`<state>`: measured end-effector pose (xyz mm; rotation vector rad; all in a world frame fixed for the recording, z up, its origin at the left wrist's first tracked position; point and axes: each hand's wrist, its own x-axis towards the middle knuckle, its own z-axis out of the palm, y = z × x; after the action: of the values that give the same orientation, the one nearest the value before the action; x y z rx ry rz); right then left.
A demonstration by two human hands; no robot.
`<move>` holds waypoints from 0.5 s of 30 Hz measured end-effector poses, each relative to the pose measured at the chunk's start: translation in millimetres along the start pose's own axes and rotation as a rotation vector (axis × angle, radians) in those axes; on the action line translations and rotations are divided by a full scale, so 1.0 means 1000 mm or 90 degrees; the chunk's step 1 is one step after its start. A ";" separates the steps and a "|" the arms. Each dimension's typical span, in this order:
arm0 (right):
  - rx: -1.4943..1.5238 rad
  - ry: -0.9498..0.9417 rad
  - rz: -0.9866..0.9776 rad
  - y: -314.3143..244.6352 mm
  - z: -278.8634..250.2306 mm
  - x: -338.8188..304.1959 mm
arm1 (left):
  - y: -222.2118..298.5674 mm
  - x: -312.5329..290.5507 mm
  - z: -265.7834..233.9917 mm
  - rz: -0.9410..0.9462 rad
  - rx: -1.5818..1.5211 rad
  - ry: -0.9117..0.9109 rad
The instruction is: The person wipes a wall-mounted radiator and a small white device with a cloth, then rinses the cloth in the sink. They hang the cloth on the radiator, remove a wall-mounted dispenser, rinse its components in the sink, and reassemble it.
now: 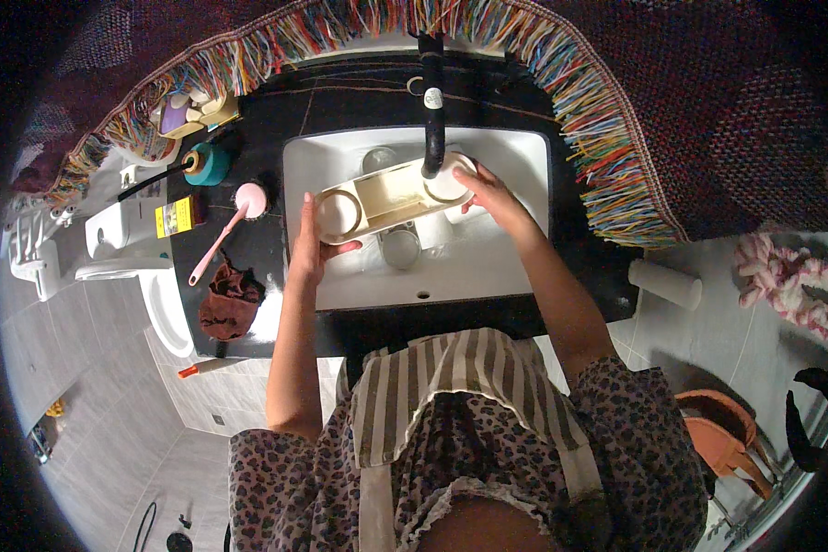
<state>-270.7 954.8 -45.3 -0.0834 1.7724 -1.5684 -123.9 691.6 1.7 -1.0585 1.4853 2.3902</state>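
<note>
Both hands hold a long cream bathroom caddy [391, 199] over the white sink [511, 267]. It has a round recess at each end and a rectangular compartment in the middle. My left hand [310, 244] grips its left end, with the thumb side along the round recess. The right end is higher and farther away, held by my right hand [489, 191]. Directly above that end hangs the black faucet [434, 120], its tip touching or very near the caddy. Clear cups [400, 248] lie in the sink, partly covered by the caddy.
On the black counter [327, 101], left of the sink, are a pink round-headed brush [250, 200], a brown cloth [232, 302], a yellow box [176, 217] and a teal container [211, 164]. A fringed cloth [616, 175] hangs along the back and right. A white roll [664, 283] is at the right.
</note>
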 end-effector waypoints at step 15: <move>-0.503 0.210 -0.367 -0.024 0.026 -0.002 | -0.032 0.015 -0.007 -0.003 -0.011 0.069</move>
<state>-264.8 929.0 -21.9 -0.8140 2.7170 -1.1690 -117.7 698.6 -33.0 -1.2125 1.4962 2.3812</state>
